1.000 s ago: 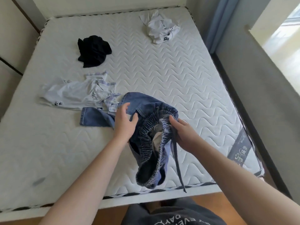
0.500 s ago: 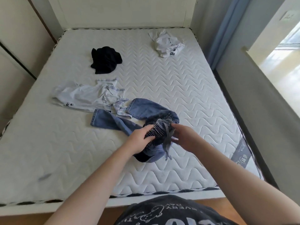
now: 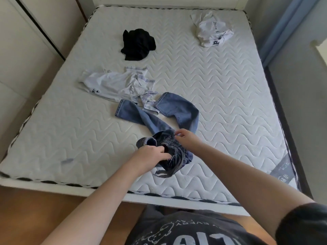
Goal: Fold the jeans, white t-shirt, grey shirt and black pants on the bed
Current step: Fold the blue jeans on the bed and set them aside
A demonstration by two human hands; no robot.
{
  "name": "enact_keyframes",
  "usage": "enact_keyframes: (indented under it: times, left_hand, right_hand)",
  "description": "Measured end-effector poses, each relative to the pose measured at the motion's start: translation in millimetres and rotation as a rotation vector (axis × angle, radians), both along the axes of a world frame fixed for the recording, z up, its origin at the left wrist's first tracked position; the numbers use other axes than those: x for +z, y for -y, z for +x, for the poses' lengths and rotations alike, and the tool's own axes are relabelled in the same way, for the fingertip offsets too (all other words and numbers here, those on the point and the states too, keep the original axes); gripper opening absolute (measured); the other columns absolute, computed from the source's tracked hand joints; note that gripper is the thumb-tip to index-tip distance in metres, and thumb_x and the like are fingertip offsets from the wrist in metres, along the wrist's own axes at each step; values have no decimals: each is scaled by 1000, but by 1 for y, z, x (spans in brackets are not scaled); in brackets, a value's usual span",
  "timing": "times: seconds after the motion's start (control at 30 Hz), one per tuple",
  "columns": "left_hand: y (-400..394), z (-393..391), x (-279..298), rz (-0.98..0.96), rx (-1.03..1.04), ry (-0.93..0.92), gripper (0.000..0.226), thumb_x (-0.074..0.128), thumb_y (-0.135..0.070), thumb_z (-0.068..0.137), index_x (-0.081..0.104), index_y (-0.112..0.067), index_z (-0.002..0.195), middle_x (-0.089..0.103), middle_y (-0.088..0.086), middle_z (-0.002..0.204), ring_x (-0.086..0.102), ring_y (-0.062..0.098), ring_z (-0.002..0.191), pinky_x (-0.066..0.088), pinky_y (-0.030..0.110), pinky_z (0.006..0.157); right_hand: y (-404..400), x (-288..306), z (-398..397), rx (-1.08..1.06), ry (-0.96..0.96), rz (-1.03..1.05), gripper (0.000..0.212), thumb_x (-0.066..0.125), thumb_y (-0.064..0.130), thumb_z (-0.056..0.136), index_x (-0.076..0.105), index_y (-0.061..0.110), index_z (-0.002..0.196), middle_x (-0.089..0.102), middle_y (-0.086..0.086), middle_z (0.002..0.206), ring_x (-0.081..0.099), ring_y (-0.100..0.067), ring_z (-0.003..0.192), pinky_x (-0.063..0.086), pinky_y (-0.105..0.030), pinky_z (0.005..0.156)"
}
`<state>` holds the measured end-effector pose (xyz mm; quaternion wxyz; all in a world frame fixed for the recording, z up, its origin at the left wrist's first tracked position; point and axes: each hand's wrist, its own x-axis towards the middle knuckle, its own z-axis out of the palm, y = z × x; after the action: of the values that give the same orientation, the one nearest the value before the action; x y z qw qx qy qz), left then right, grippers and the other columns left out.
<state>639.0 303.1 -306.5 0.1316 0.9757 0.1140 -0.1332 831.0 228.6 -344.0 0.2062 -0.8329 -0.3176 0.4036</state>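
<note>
Bare white quilted mattress (image 3: 221,103) on a white frame, wave-stitch pattern, small dark smudge near left. Black pants (image 3: 138,44) bunched, far centre-left. White t-shirt (image 3: 211,31) crumpled, far right. Grey shirt (image 3: 116,84) spread left of centre, its hem overlapping the jeans (image 3: 169,112), which lie mid-bed, waistband bunched toward the near edge.

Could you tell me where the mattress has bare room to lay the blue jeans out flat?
The widest bare patch of white quilted mattress lies right of the blue denim jeans, below the crumpled white t-shirt. The near-left corner is bare too. It is crowded left of centre, where the light grey shirt meets the jeans below the black pants.
</note>
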Motion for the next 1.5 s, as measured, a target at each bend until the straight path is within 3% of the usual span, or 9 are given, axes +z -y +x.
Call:
enact_keyframes:
  times: [0.17, 0.27, 0.37, 0.53, 0.77, 1.0, 1.17, 1.37, 1.5]
  left_hand:
    - [17, -7, 2, 76, -43, -35, 48, 46, -9, 95, 51, -38, 133, 53, 3, 108, 58, 29, 95, 35, 35, 66]
    - [24, -10, 4, 76, -30, -47, 53, 45, -2, 93, 51, -35, 134, 53, 5, 108, 57, 30, 92, 37, 37, 64]
    - [27, -17, 5, 94, 2, -41, 58, 45, 3, 89, 49, -31, 134, 52, 4, 103, 57, 28, 89, 36, 35, 62]
    - [13, -25, 10, 79, 36, -36, 65, 43, 3, 89, 44, -37, 140, 55, 2, 105, 58, 29, 95, 49, 38, 72]
    - [3, -24, 15, 139, -95, -19, 54, 43, 1, 88, 52, -30, 131, 53, 6, 103, 57, 31, 89, 43, 37, 64]
    - [-6, -27, 10, 142, -139, 16, 55, 46, 3, 87, 52, -28, 132, 58, 3, 101, 61, 30, 90, 46, 38, 67]
    - [-11, -21, 13, 124, -74, -11, 34, 50, -9, 92, 54, -25, 122, 64, 1, 101, 64, 30, 92, 47, 38, 69]
    - [-33, -6, 18, 243, -3, -202, 25, 51, -37, 98, 59, -14, 107, 68, 9, 106, 64, 34, 98, 38, 34, 68]
    - [-57, -5, 25, 175, 80, -133, 24, 54, -39, 96, 59, -15, 95, 67, 7, 98, 63, 31, 93, 36, 32, 65]
  right_hand:
    - [-32, -22, -25, 528, 92, -164, 38, 57, 45, 91, 63, 21, 120, 64, -1, 121, 57, -7, 102, 36, -22, 84]
    - [-36, -39, -34, 739, 265, -379, 61, 58, 44, 91, 41, 19, 144, 44, -10, 144, 41, -27, 132, 36, -37, 106]
    - [-28, -48, -25, 786, 355, -510, 64, 62, 34, 92, 36, 13, 147, 43, -13, 143, 39, -31, 135, 41, -41, 107]
    - [-8, -47, -1, 809, 302, -486, 45, 61, 19, 90, 56, 5, 133, 60, -10, 112, 58, -23, 95, 50, -29, 84]
    - [1, -52, -2, 1129, 277, -245, 60, 51, 6, 94, 43, 37, 145, 39, -3, 149, 33, -29, 137, 32, -49, 111]
    - [7, -57, -10, 1170, 684, -362, 52, 53, 22, 96, 35, 32, 144, 47, -12, 135, 47, -31, 124, 40, -43, 99]
    - [20, -52, 6, 1137, 507, -395, 46, 53, 21, 97, 40, 26, 141, 60, -11, 116, 61, -30, 103, 47, -36, 76]
    - [47, -35, 33, 997, 370, -321, 39, 48, 29, 97, 48, 20, 135, 62, -15, 114, 61, -33, 106, 49, -39, 89]
    - [49, 1, 61, 739, 371, -160, 38, 52, 25, 89, 55, 25, 127, 63, -9, 108, 59, -28, 102, 49, -38, 86]
